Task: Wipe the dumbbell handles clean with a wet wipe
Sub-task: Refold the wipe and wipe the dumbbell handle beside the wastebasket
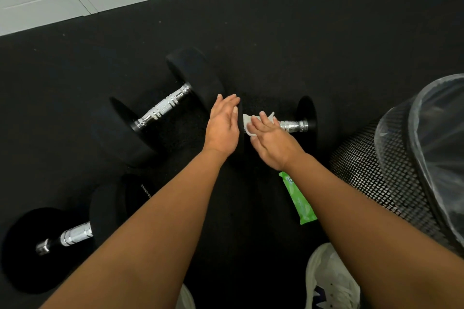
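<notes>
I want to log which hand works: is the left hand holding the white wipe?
No, the right hand presses the wipe on the dumbbell handle; the left hand rests on the black weight.

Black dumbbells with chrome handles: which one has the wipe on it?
The rightmost dumbbell, beside the black mesh bin: the right hand presses a white wipe on its handle. Both other handles are bare.
</notes>
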Demonstrator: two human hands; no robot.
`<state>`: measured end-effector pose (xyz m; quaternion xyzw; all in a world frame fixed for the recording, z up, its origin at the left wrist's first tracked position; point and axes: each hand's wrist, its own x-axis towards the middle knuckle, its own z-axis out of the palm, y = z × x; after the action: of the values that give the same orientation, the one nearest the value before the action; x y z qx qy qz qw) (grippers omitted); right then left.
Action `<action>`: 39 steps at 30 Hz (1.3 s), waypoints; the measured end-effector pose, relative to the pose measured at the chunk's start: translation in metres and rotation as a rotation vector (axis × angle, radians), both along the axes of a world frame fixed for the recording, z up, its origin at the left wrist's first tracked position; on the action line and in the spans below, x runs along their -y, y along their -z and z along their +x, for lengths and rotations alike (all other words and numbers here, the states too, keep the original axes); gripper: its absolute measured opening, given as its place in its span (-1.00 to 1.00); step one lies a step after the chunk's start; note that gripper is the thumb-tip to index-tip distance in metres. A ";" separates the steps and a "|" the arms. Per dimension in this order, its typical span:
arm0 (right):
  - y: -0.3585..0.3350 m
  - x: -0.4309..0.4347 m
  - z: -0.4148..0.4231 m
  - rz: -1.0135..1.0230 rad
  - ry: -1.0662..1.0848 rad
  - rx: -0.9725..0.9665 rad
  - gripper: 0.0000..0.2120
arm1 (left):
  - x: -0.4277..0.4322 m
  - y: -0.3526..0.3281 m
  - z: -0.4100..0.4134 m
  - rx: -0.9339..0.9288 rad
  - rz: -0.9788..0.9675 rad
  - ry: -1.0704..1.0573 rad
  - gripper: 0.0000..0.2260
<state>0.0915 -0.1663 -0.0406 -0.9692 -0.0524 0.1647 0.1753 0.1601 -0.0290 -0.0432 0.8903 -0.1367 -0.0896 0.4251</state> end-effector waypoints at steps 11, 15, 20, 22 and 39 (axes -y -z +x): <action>-0.003 0.001 0.007 0.015 0.014 -0.031 -0.56 | 0.008 -0.002 -0.002 -0.027 -0.022 -0.086 -0.69; -0.001 -0.006 0.005 -0.005 -0.020 -0.008 -0.55 | 0.009 -0.001 -0.002 -0.012 -0.029 -0.105 -0.70; 0.000 0.008 -0.005 0.031 0.013 0.007 -0.59 | 0.008 0.001 -0.004 0.023 -0.011 -0.106 -0.70; 0.000 0.003 0.008 0.018 0.043 -0.005 -0.59 | 0.009 0.001 -0.005 0.034 -0.007 -0.112 -0.70; -0.006 -0.005 0.023 0.046 0.045 -0.029 -0.60 | 0.009 0.005 -0.005 0.068 0.034 -0.115 -0.69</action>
<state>0.1144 -0.1617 -0.0350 -0.9633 -0.0320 0.1736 0.2021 0.1549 -0.0377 -0.0478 0.9063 -0.0981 -0.0370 0.4093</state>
